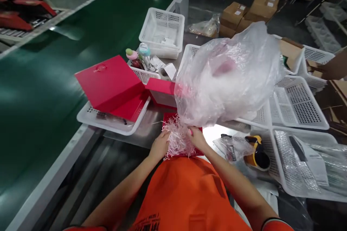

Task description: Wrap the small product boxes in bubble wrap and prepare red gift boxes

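Observation:
A tangle of pale pink shredded paper (179, 137) lies over a red box (199, 152) close against my body. At the left side of the tangle, my left hand (161, 145) has its fingers curled into the strands. My right hand (197, 139) is closed on the shreds at the right side. The strands partly hide the fingertips of both hands. Just beyond them stands a red box with a white panel (165, 97). A large clear plastic bag (230, 75), bulging with white and pink filling, comes close to my right hand.
On the left, an open red folding box (116, 86) rests on a white tray (127, 130) beside the green conveyor belt (67, 54). A yellow-black scanner (257, 153) lies to the right, near white baskets (300, 106). Cardboard boxes (251, 11) are stacked behind.

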A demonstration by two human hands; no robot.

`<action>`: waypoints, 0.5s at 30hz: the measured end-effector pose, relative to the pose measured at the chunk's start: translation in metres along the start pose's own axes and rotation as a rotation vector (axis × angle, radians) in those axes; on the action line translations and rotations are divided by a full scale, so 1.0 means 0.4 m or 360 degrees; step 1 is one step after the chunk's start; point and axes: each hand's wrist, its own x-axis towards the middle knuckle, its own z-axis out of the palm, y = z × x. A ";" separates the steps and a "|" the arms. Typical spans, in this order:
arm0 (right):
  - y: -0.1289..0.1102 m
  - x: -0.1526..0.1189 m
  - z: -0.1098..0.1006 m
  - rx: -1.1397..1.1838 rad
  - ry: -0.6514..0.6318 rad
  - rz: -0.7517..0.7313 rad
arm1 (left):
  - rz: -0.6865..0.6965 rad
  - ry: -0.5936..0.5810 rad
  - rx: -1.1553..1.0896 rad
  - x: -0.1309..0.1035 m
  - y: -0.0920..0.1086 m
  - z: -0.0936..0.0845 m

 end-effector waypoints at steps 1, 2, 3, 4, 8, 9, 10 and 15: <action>-0.016 -0.009 0.017 -0.0091 -0.0068 0.0045 | -0.0038 -0.0072 0.0114 0.016 0.015 0.023; -0.032 -0.014 0.034 -0.0204 -0.0148 0.0105 | -0.0071 -0.0142 0.0209 0.034 0.031 0.039; -0.045 -0.017 0.047 -0.0321 -0.0226 0.0167 | -0.0101 -0.0209 0.0277 0.051 0.047 0.048; -0.055 -0.016 0.054 -0.0424 -0.0289 0.0217 | -0.0123 -0.0264 0.0316 0.067 0.061 0.052; -0.051 -0.012 0.016 -0.0557 -0.0265 0.0318 | -0.0087 -0.0261 0.0277 0.107 0.083 0.038; -0.043 -0.014 -0.004 -0.0579 -0.0237 0.0369 | -0.0035 -0.0146 0.0216 0.112 0.080 0.029; -0.036 -0.018 -0.024 -0.0602 -0.0214 0.0421 | 0.0027 0.0004 0.0135 0.116 0.076 0.020; -0.041 -0.056 -0.073 -0.0671 -0.0243 0.0522 | 0.0023 -0.0127 0.0065 0.124 0.054 -0.018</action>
